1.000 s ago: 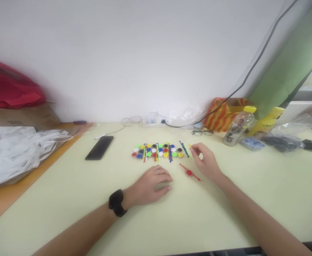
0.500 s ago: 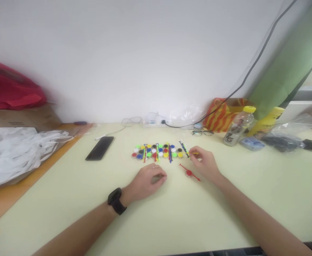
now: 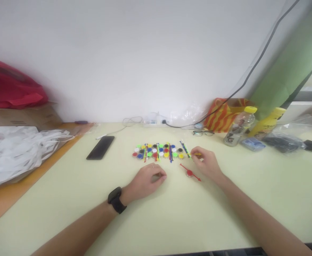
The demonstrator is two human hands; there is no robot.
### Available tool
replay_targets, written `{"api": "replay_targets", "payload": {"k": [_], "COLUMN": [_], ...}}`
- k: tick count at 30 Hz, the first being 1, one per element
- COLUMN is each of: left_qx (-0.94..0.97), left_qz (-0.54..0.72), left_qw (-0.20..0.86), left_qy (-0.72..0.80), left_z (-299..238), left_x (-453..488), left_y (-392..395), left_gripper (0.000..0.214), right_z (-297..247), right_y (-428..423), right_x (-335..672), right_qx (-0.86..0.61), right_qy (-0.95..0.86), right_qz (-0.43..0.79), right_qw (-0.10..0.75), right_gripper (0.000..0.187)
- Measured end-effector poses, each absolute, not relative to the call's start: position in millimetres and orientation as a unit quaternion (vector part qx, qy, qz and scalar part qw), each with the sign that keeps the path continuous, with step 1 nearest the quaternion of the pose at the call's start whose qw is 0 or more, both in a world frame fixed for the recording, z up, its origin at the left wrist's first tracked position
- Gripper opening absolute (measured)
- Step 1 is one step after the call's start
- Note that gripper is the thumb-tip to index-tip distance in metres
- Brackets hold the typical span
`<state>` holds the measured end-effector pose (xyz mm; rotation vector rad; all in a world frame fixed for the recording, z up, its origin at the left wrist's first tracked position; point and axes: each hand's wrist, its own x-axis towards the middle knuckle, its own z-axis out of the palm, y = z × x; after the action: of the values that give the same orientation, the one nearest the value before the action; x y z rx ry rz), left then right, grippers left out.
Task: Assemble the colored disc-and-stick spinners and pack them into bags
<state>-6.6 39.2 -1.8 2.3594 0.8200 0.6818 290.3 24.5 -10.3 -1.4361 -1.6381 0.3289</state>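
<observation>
My right hand (image 3: 206, 161) pinches a yellow plastic arrow (image 3: 198, 154) between thumb and fingertips, just above the table at the right end of the colored pieces. Close beside it, several dark blue and green arrows (image 3: 184, 147) lie in a slanted bunch. Below that hand lies a red arrow spinner (image 3: 189, 173), its arrow mounted across a round base. My left hand (image 3: 149, 180), with a watch on the wrist, rests on the table, thumb and index tips together; nothing shows between them. Ahead of it, rows of round colored discs (image 3: 154, 150) alternate with bunches of arrows (image 3: 170, 153).
A phone (image 3: 100, 148) lies to the left, near white straps (image 3: 17, 153). Along the wall stand a power strip (image 3: 156, 122), glasses (image 3: 203, 133), a striped bag (image 3: 217, 115), a clear bottle (image 3: 240, 128) and a yellow bottle (image 3: 268, 124). A blue packet (image 3: 253, 143) lies before them.
The yellow arrow in my right hand now shows more clearly, lifted slightly away from the bunch. My left hand and the red spinner stay put.
</observation>
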Motion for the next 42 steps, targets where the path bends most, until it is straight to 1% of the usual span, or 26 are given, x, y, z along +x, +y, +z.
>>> {"api": "replay_targets", "payload": {"k": [3, 5, 13, 19, 24, 31, 38, 42], "left_qx": [0.87, 0.864, 0.866, 0.869, 0.872, 0.873, 0.875, 0.875], "left_qz": [0.257, 0.261, 0.252, 0.25, 0.253, 0.247, 0.261, 0.257], "left_qw": [0.282, 0.287, 0.289, 0.285, 0.281, 0.276, 0.262, 0.264], "left_qy": [0.312, 0.32, 0.32, 0.317, 0.311, 0.318, 0.311, 0.315], "left_z": [-3.6, -4.9, -4.7, -4.6, -5.8, -4.9, -1.4, 0.5], "left_x": [-7.5, -7.9, -7.7, -8.1, -8.1, -8.4, -7.2, -6.9], "left_y": [39.3, 39.4, 39.6, 39.6, 40.3, 40.2, 38.7, 37.5], "left_gripper": [0.012, 0.013, 0.015, 0.015, 0.016, 0.016, 0.028, 0.03], "right_z": [-9.8, -8.7, -5.4, -12.0, -13.8, -3.7, 10.8, 12.8], "right_y": [23.2, 21.9, 22.4, 23.8, 27.1, 20.6, 5.8, -0.4], "right_x": [287.8, 285.8, 292.4, 294.6, 301.8, 286.1, 268.3, 260.4], "right_qx": [-0.578, -0.57, -0.586, -0.587, -0.594, -0.556, -0.513, -0.472], "right_qy": [-0.675, -0.683, -0.655, -0.681, -0.676, -0.698, -0.728, -0.756], "right_qz": [0.148, 0.155, 0.113, 0.121, 0.11, 0.192, 0.213, 0.239], "right_qw": [0.434, 0.43, 0.463, 0.42, 0.423, 0.408, 0.402, 0.385], "right_gripper": [0.014, 0.014, 0.011, 0.013, 0.014, 0.016, 0.015, 0.015]}}
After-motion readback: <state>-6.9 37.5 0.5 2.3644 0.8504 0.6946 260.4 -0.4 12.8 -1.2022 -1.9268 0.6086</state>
